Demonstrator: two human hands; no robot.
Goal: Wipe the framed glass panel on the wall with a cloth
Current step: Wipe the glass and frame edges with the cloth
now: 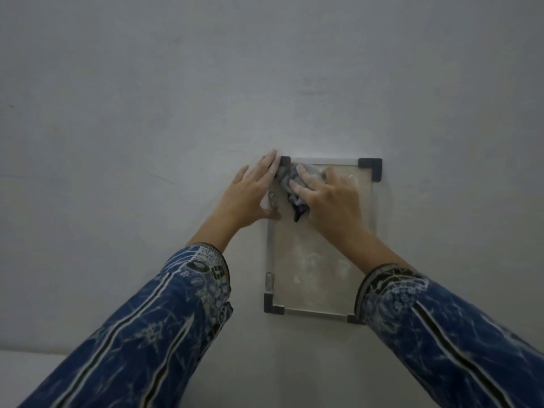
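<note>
A small upright glass panel (312,269) in a thin metal frame with dark corner caps hangs on the pale wall. White smears show on its lower half. My right hand (326,195) presses a crumpled grey cloth (290,184) flat against the glass near the top left corner, fingers spread over it. My left hand (253,192) lies flat on the wall against the frame's left edge, fingers straight, thumb reaching to the frame by the upper bracket (273,198).
The wall (265,83) around the panel is plain and grey-white. A second small metal bracket (269,280) sits low on the frame's left side. A pale ledge (26,366) shows at the bottom left.
</note>
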